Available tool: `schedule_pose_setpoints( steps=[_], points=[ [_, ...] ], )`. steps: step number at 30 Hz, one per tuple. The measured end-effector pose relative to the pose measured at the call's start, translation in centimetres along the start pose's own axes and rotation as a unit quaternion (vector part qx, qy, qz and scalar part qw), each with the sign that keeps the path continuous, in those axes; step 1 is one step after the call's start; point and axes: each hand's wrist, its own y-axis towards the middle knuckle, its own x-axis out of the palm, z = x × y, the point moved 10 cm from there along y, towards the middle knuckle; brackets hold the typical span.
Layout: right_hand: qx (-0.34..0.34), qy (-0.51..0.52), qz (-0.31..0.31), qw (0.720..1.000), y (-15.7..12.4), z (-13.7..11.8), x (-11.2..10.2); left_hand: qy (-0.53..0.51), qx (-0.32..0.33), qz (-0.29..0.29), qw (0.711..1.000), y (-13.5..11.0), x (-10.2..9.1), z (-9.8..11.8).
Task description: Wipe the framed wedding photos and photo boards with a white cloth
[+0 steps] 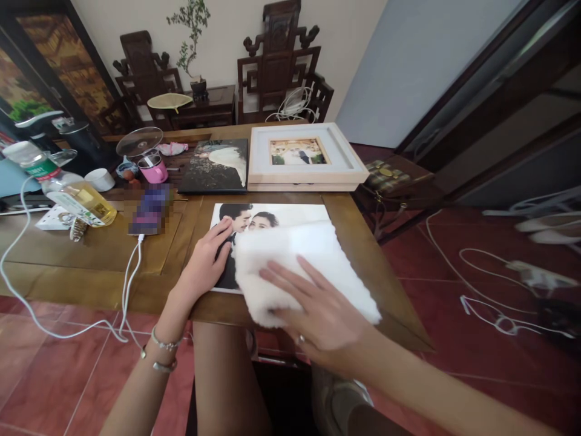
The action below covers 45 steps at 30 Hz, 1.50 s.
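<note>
A photo panel (226, 275) with a picture of two people lies flat at the table's near edge. My left hand (206, 257) rests on its left side, fingers stretched out over the picture and holding nothing. Over the panel's middle and right side is spread a fluffy white cloth (290, 242), which hides much of the photo and hangs slightly past the near edge. On top of the cloth my right hand (318, 306) lies flat, its fingers spread and slightly blurred. Its thumb is partly tucked against the cloth's lower edge.
Behind the panel are a dark photo panel (213, 165) and a pale wooden frame (308, 178). Leftward stand a bottle (86, 200), a pink mug (154, 169) and a phone (150, 209) on a white cable (131, 266). Cords (503, 321) lie on the floor at right.
</note>
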Motion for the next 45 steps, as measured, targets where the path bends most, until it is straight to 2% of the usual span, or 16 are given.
schedule_pose_setpoints(
  steps=[3, 6, 9, 11, 17, 19, 21, 24, 31, 33, 35, 38, 45],
  points=[
    [-0.029, 0.035, 0.016, 0.999, -1.4, -2.5, -0.7, -0.002, -0.002, -0.001, 1.000, 0.0, 0.0, 0.0],
    [-0.037, 0.046, 0.028, 0.998, -1.5, -2.5, -1.2, -0.003, -0.003, -0.002, 1.000, 0.1, 0.0, 0.1],
    [-0.016, 0.025, 0.015, 0.999, -0.5, -0.2, -0.9, -0.002, -0.003, -0.003, 1.000, 0.1, 0.0, 0.1],
    [0.001, -0.002, 0.001, 1.000, 0.6, 2.1, -0.6, -0.003, -0.003, -0.003, 1.000, 0.0, 0.0, 0.1],
    [0.071, -0.089, 0.012, 0.993, 3.6, 9.1, -0.7, -0.015, -0.008, 0.004, 1.000, -0.1, -0.1, -0.2],
    [0.091, -0.102, 0.007, 0.991, 4.1, 10.4, -0.6, -0.013, -0.010, 0.001, 1.000, -0.1, 0.0, -0.3],
    [0.100, -0.106, 0.002, 0.989, 4.2, 10.5, -0.4, -0.011, -0.010, 0.000, 1.000, -0.1, 0.0, -0.3],
    [0.080, -0.093, 0.007, 0.992, 3.6, 8.3, -0.3, -0.009, -0.008, 0.001, 1.000, -0.1, 0.0, -0.3],
    [-0.006, 0.004, 0.019, 1.000, -0.1, -1.4, 0.0, -0.014, -0.007, 0.000, 1.000, 0.0, 0.0, -0.1],
    [-0.025, 0.029, 0.030, 0.999, -0.8, -2.9, -0.3, -0.018, -0.007, -0.004, 1.000, 0.0, 0.0, -0.1],
    [-0.032, 0.042, 0.026, 0.998, -0.9, -3.1, -0.4, -0.022, -0.005, -0.007, 1.000, 0.0, -0.1, 0.0],
    [-0.017, 0.032, -0.004, 0.999, 0.1, -1.0, -0.1, -0.020, -0.005, -0.004, 1.000, 0.0, -0.1, 0.0],
    [0.058, -0.053, -0.006, 0.997, 4.4, 7.7, -0.1, -0.009, -0.002, 0.002, 1.000, 0.0, -0.2, 0.2]
  ],
)
